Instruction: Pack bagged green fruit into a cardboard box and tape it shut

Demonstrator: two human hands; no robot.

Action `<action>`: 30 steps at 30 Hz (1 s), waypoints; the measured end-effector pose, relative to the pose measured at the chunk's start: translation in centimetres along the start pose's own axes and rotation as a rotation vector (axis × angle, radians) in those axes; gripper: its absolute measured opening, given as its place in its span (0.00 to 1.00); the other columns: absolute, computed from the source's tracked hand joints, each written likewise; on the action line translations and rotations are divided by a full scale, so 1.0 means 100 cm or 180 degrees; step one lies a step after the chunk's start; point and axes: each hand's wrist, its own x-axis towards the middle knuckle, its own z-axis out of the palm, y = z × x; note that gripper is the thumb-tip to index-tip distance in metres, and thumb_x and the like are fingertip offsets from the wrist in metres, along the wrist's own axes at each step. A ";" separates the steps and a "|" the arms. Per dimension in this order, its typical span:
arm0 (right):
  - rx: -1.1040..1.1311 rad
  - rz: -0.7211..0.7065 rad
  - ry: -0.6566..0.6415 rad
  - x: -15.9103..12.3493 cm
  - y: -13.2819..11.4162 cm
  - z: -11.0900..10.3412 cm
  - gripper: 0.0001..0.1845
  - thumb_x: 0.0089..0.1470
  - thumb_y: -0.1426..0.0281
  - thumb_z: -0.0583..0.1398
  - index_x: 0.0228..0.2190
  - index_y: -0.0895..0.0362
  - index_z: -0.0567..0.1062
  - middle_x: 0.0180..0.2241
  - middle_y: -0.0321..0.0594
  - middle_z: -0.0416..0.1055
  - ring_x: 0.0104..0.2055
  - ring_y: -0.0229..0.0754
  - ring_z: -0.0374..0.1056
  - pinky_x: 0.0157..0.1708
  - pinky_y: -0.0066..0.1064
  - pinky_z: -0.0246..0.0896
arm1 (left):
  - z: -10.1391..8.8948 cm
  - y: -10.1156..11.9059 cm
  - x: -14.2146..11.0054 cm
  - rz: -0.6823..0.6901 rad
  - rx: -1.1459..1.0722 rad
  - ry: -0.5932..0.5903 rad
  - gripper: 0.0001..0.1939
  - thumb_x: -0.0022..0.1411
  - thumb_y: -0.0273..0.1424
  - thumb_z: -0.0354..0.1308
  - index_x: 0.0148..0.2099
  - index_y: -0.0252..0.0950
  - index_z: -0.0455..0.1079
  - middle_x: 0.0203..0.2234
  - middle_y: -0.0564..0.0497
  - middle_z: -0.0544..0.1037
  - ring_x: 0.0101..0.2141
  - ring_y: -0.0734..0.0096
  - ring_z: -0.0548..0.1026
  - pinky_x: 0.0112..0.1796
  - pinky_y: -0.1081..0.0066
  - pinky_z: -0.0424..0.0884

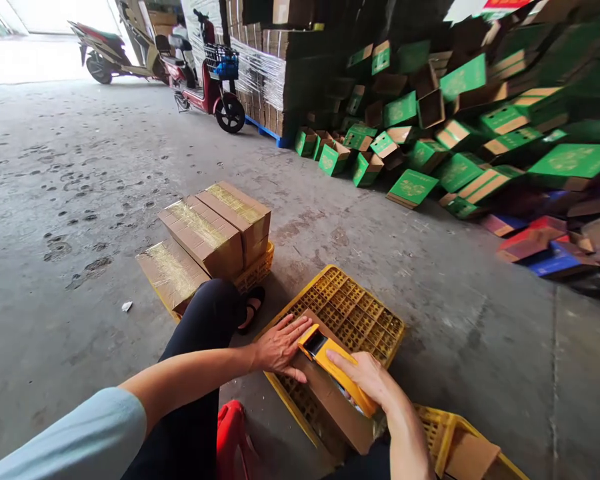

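Observation:
A brown cardboard box (330,403) lies on a yellow plastic crate (355,310) in front of me. My left hand (280,347) rests flat on the box's near-left end, fingers spread. My right hand (367,377) grips a yellow tape dispenser (330,357) pressed along the top of the box. My dark-trousered leg and a sandalled foot show to the left of the crate.
Three taped brown boxes (207,233) sit stacked on another yellow crate (257,270) at left. A heap of green cartons (455,140) fills the right. Wrapped box pallets (265,73) and two scooters (210,80) stand at the back. A red object (233,437) lies by my leg.

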 end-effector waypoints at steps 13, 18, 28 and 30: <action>-0.0200 0.0198 0.0037 -0.018 0.002 -0.006 0.26 0.58 0.48 0.61 0.19 0.54 0.71 0.17 0.43 0.73 0.19 0.44 0.71 0.21 0.34 0.67 | -0.002 0.002 0.001 0.0090 0.0010 0.0010 0.57 0.67 0.65 0.45 0.79 0.28 0.35 0.74 0.33 0.47 0.74 0.50 0.43 0.71 0.51 0.33; -0.0113 0.0183 0.0026 -0.018 0.004 -0.005 0.26 0.60 0.48 0.61 0.20 0.55 0.73 0.18 0.44 0.73 0.19 0.42 0.71 0.21 0.31 0.67 | 0.005 0.002 0.001 0.0049 -0.0019 -0.0038 0.57 0.66 0.66 0.45 0.79 0.29 0.38 0.74 0.33 0.47 0.74 0.49 0.43 0.71 0.50 0.32; -0.0037 0.0188 -0.0287 -0.005 0.018 -0.001 0.27 0.64 0.50 0.58 0.28 0.61 0.77 0.25 0.54 0.78 0.24 0.44 0.75 0.26 0.31 0.73 | 0.029 -0.002 0.004 0.0452 0.0341 0.0238 0.59 0.68 0.63 0.48 0.77 0.21 0.31 0.73 0.26 0.49 0.73 0.44 0.47 0.71 0.49 0.50; -0.0128 0.0223 -0.0285 -0.005 0.018 0.000 0.28 0.64 0.48 0.57 0.26 0.59 0.76 0.23 0.52 0.76 0.21 0.43 0.73 0.22 0.31 0.70 | 0.029 -0.003 0.004 0.0477 0.0422 0.0278 0.60 0.67 0.65 0.47 0.77 0.21 0.30 0.73 0.25 0.50 0.73 0.43 0.48 0.70 0.49 0.52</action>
